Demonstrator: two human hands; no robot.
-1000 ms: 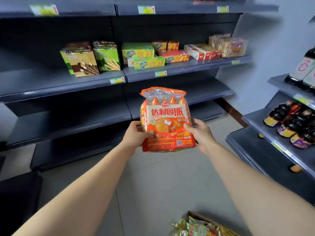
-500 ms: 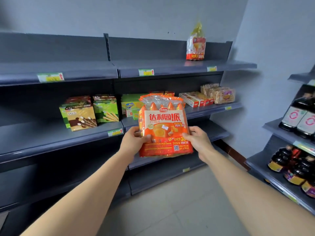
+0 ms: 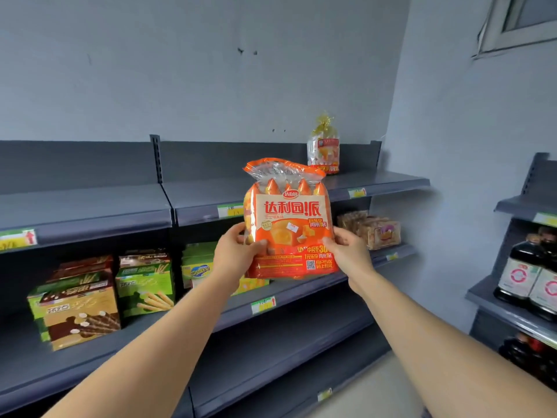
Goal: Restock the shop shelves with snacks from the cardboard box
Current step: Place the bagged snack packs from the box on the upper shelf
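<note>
Far left, a green-and-brown wafer-roll box (image 3: 81, 309) sits on the middle shelf (image 3: 301, 292), with a green wafer-roll box (image 3: 146, 282) just beside it on the right and a green-and-yellow box (image 3: 199, 267) further along, partly hidden behind the person's left forearm. The left hand (image 3: 233, 254) is closed on the lower left edge of an orange snack bag (image 3: 289, 221), thumb across the front. The bag is upright, held in the air in front of the shelving, its top level with the top shelf (image 3: 196, 194) and its base over the middle shelf edge, touching neither. The right hand (image 3: 349, 251) grips the bag's lower right edge, thumb on the front. A similar bag with a gold tie (image 3: 323, 146) stands upright on the top shelf, behind and right. Clear-wrapped pastry packs (image 3: 372, 230) lie on the middle shelf, right end. Far right, dark sauce bottles (image 3: 530, 276) stand on a separate rack.
</note>
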